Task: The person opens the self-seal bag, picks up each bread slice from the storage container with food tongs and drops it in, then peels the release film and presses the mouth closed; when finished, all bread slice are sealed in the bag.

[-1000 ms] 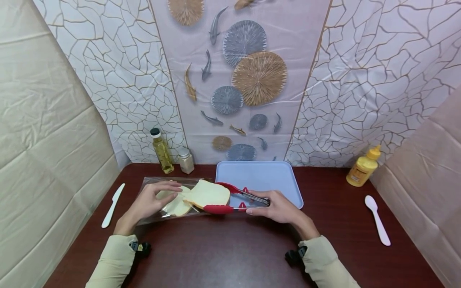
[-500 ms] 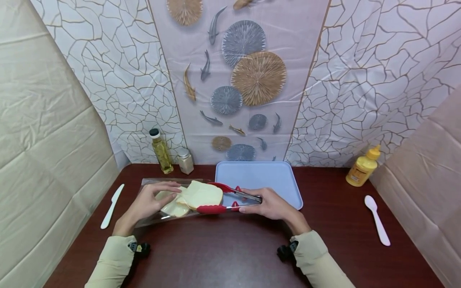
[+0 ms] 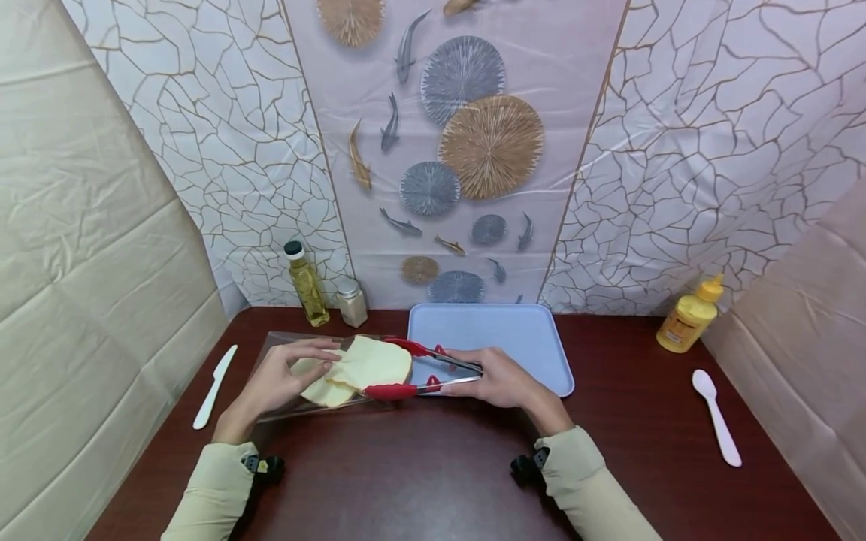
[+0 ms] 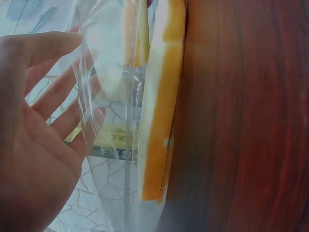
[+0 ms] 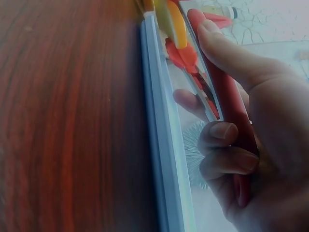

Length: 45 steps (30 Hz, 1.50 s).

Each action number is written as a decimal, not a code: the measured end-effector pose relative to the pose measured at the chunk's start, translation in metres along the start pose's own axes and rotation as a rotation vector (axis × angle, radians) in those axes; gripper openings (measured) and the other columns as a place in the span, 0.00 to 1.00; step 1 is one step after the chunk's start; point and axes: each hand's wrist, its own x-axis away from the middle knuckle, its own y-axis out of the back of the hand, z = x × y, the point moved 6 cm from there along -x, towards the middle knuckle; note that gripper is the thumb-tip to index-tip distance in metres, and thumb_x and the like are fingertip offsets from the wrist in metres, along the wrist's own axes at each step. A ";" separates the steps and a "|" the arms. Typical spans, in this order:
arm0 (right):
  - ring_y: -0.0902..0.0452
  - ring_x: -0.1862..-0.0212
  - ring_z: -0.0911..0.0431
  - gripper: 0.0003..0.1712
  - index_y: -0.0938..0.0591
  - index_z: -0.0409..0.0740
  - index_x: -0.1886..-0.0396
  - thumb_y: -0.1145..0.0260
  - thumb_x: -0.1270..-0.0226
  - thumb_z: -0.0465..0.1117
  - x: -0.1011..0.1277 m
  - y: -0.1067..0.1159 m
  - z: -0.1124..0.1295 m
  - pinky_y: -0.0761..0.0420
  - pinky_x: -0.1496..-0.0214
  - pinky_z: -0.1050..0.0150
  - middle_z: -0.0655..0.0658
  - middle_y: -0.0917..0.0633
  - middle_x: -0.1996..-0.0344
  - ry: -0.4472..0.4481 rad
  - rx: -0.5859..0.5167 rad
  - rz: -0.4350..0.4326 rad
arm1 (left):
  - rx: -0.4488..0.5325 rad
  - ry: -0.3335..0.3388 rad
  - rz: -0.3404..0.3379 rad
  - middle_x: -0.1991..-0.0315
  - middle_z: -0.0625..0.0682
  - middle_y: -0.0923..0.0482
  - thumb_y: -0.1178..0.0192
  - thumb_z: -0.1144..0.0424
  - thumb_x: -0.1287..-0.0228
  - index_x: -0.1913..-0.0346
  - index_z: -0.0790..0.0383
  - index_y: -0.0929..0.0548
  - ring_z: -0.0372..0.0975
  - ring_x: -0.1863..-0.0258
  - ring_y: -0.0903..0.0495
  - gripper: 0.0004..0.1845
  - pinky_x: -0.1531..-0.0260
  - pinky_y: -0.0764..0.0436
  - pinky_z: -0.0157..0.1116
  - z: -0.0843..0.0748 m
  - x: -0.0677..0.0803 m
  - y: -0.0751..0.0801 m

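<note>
My right hand grips red-tipped metal tongs, whose tips clasp a slice of white bread at the mouth of a clear plastic bag. My left hand rests flat on the bag, fingers straight, over more bread slices inside it. The bag lies on the dark wooden table, left of a pale blue tray.
A white plastic knife lies at the left, a white spoon at the right. An oil bottle and a small shaker stand at the back left, a yellow mustard bottle at the back right. Patterned walls enclose the table.
My right hand, the tongs and the clasped slice have shifted left, toward the bag. My left hand has stayed on the bag.
</note>
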 end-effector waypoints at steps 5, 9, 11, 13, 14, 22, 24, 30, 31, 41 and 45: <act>0.17 0.37 0.55 0.46 0.23 0.57 0.22 0.19 0.37 0.65 0.001 0.003 -0.003 0.16 0.36 0.54 0.50 0.18 0.27 -0.023 -0.048 0.013 | 0.013 -0.007 0.005 0.38 0.50 0.11 0.28 0.61 0.27 0.47 0.44 0.06 0.48 0.32 0.15 0.11 0.34 0.27 0.22 0.001 0.000 0.002; 0.19 0.33 0.56 0.46 0.23 0.56 0.22 0.20 0.36 0.64 0.001 0.003 -0.004 0.18 0.31 0.51 0.49 0.19 0.26 -0.021 -0.059 0.018 | 0.023 0.001 0.007 0.38 0.52 0.11 0.28 0.63 0.27 0.47 0.47 0.05 0.49 0.32 0.16 0.10 0.35 0.26 0.23 0.001 0.000 0.004; 0.20 0.31 0.56 0.46 0.23 0.57 0.22 0.20 0.36 0.65 0.002 0.003 -0.004 0.18 0.31 0.51 0.49 0.20 0.25 -0.020 -0.050 0.014 | 0.024 0.010 0.006 0.38 0.51 0.11 0.28 0.62 0.27 0.47 0.48 0.05 0.48 0.32 0.16 0.10 0.34 0.26 0.24 0.000 -0.001 0.005; 0.20 0.31 0.56 0.45 0.22 0.58 0.23 0.20 0.37 0.65 0.003 0.003 -0.003 0.18 0.31 0.51 0.49 0.19 0.26 -0.018 -0.025 0.002 | 0.015 0.015 0.003 0.38 0.50 0.11 0.28 0.61 0.27 0.47 0.47 0.05 0.46 0.32 0.16 0.10 0.34 0.26 0.24 0.000 -0.001 0.005; 0.20 0.31 0.56 0.45 0.22 0.58 0.23 0.20 0.37 0.66 0.003 0.002 -0.003 0.18 0.31 0.51 0.50 0.19 0.26 -0.017 -0.009 -0.006 | 0.005 0.017 0.001 0.39 0.48 0.10 0.28 0.61 0.27 0.47 0.46 0.05 0.46 0.33 0.15 0.10 0.34 0.26 0.24 -0.001 -0.001 0.005; 0.21 0.28 0.56 0.45 0.22 0.62 0.23 0.20 0.38 0.67 0.003 0.000 -0.004 0.18 0.29 0.50 0.50 0.18 0.27 -0.001 0.018 -0.033 | -0.044 0.024 0.055 0.39 0.48 0.10 0.28 0.58 0.26 0.48 0.45 0.05 0.50 0.29 0.18 0.09 0.29 0.22 0.52 0.001 0.000 -0.006; 0.21 0.29 0.56 0.45 0.22 0.62 0.23 0.20 0.38 0.66 0.003 -0.001 -0.005 0.19 0.29 0.50 0.51 0.19 0.27 -0.001 -0.012 -0.023 | -0.036 0.018 0.072 0.39 0.49 0.10 0.26 0.59 0.28 0.49 0.45 0.05 0.51 0.30 0.17 0.09 0.30 0.20 0.50 0.001 0.000 -0.008; 0.20 0.32 0.56 0.45 0.22 0.59 0.23 0.18 0.38 0.63 0.003 0.002 -0.010 0.19 0.30 0.51 0.51 0.19 0.27 -0.015 -0.056 -0.013 | -0.028 0.028 0.094 0.40 0.47 0.10 0.24 0.60 0.31 0.51 0.41 0.04 0.47 0.32 0.15 0.10 0.39 0.16 0.34 0.002 -0.001 -0.008; 0.20 0.32 0.56 0.45 0.22 0.59 0.23 0.18 0.38 0.63 0.002 0.002 -0.010 0.19 0.30 0.50 0.51 0.19 0.27 -0.016 -0.049 -0.013 | -0.028 0.031 0.096 0.40 0.46 0.10 0.24 0.59 0.31 0.51 0.41 0.04 0.47 0.32 0.15 0.10 0.39 0.17 0.34 0.003 -0.001 -0.007; 0.22 0.27 0.56 0.44 0.21 0.62 0.24 0.18 0.38 0.63 0.002 -0.002 -0.009 0.20 0.27 0.50 0.52 0.19 0.27 -0.007 -0.012 -0.008 | -0.040 0.013 0.094 0.39 0.51 0.10 0.26 0.61 0.29 0.49 0.45 0.04 0.51 0.32 0.16 0.10 0.35 0.17 0.40 0.003 0.000 -0.007; 0.22 0.28 0.58 0.44 0.22 0.64 0.23 0.19 0.38 0.64 0.001 -0.007 -0.006 0.18 0.30 0.52 0.54 0.19 0.27 0.031 -0.008 0.002 | -0.028 0.035 0.073 0.39 0.49 0.10 0.26 0.61 0.29 0.49 0.43 0.05 0.50 0.30 0.17 0.11 0.30 0.20 0.40 0.001 0.000 -0.002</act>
